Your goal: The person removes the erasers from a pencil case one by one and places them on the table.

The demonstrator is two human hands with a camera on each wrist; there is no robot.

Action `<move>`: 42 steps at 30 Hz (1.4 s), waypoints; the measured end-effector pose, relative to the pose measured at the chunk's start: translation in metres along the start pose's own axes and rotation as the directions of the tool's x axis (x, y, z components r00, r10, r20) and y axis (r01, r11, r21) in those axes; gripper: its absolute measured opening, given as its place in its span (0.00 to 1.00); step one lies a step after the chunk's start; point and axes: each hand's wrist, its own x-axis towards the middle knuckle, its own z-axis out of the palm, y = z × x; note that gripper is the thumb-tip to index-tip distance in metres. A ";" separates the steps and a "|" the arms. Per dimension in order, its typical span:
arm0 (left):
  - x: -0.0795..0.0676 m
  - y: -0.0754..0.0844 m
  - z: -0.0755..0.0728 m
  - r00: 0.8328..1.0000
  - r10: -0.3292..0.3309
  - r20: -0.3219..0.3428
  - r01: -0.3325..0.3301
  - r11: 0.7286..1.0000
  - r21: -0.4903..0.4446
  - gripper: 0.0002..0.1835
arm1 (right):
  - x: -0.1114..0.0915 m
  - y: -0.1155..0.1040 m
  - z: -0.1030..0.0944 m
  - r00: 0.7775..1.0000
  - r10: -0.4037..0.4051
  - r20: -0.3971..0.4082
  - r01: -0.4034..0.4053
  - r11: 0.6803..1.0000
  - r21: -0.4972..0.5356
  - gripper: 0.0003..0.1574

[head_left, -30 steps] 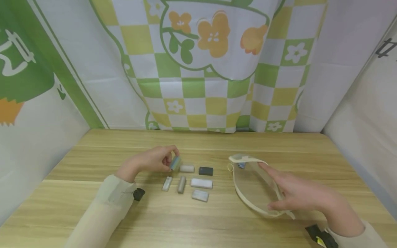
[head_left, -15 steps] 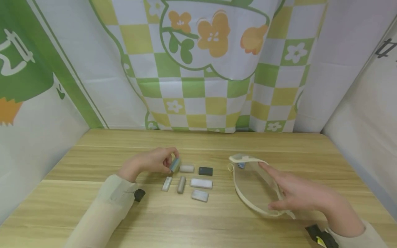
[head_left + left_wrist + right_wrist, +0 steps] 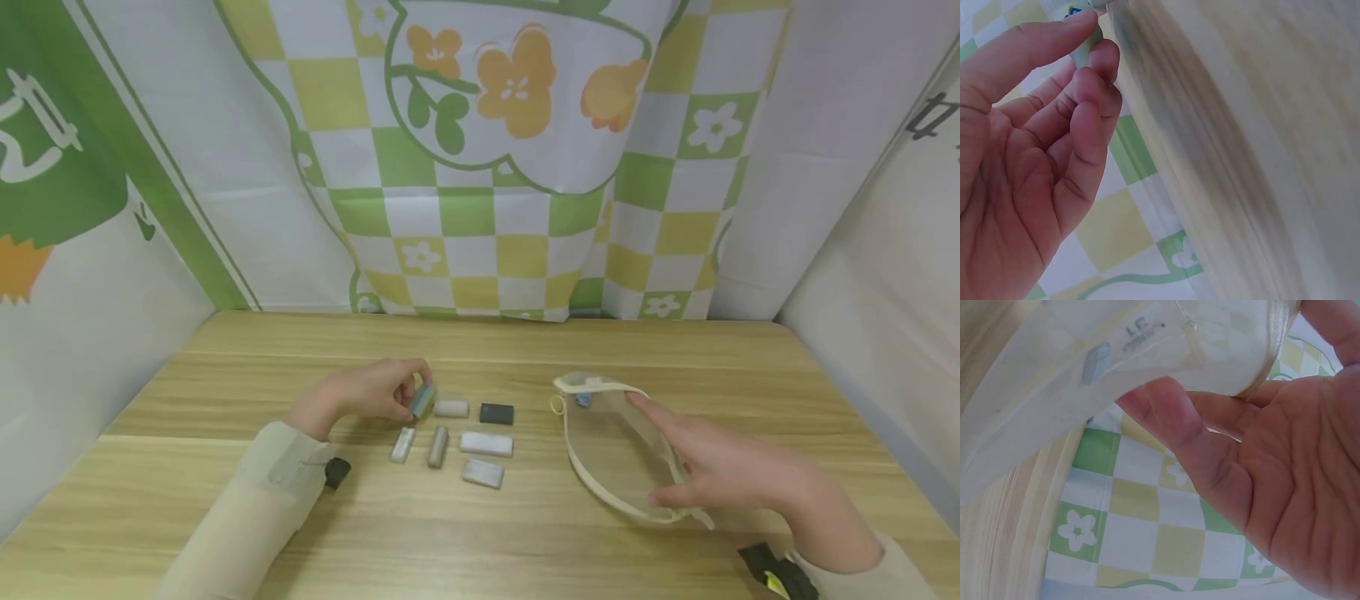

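My left hand (image 3: 375,387) pinches a small blue-green eraser (image 3: 423,400) between thumb and fingertips, tilted at the far left corner of a group of erasers. In the left wrist view that eraser (image 3: 1088,45) shows pale green with blue print, its far end cut off by the frame. A see-through zip pouch (image 3: 600,387) with cream edging lies to the right, its mouth wide. My right hand (image 3: 712,462) holds the pouch from its right side, thumb and fingers spread across it. Inside the pouch sits a small blue piece (image 3: 584,399), also visible through the film in the right wrist view.
Near the left hand lie a beige eraser (image 3: 452,408), a dark one (image 3: 497,414), a white one (image 3: 486,444), a light grey one (image 3: 483,473) and two narrow pieces, one grey-brown (image 3: 438,447), one whitish (image 3: 402,445). A checked curtain (image 3: 495,225) hangs behind the wooden table (image 3: 450,542).
My left hand has sunk slightly toward the table with the blue-green eraser in its fingers. The right hand and the pouch look the same.
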 end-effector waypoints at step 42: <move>-0.001 -0.002 0.001 1.000 -0.011 0.013 0.011 1.000 0.019 0.24 | 0.002 0.001 0.003 1.000 -0.011 -0.029 0.010 0.999 -0.050 0.71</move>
